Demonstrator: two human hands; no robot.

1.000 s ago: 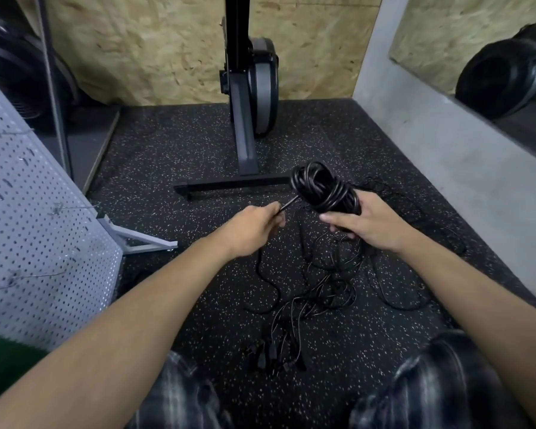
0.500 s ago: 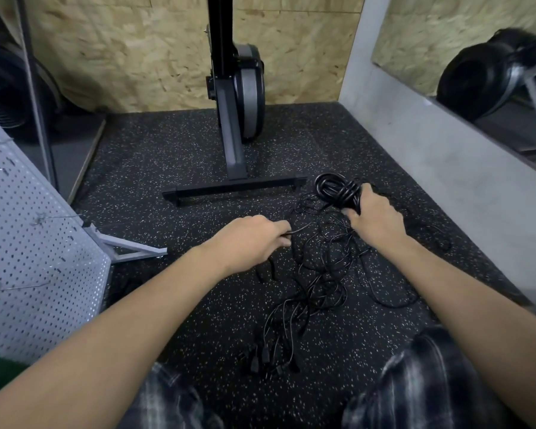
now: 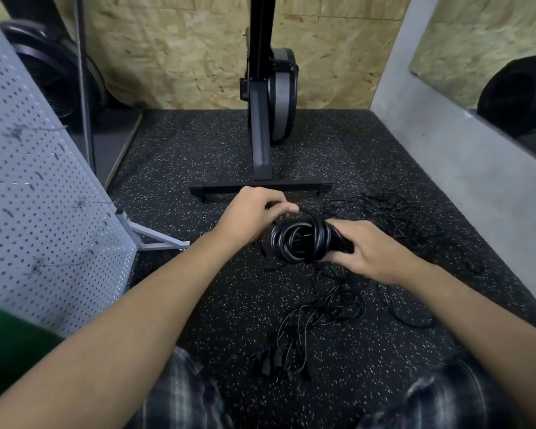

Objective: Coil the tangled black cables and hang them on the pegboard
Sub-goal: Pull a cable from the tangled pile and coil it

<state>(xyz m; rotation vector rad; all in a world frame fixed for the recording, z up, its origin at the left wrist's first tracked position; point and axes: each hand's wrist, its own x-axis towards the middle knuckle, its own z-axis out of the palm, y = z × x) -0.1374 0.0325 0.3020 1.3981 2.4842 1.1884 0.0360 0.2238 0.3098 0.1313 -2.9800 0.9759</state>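
A black rubber floor flecked with pale specks runs back to a chipboard wall. A dark exercise machine stands against that wall on a T-shaped base. A plain grey wall closes the right side. At the left, a thin metal post rises beside a dark round shape.

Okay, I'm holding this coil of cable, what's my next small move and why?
Probably wrap the next loop onto the coil in your right hand, feeding with the left hand: loose cables trail on the floor, so it isn't ready for the pegboard.
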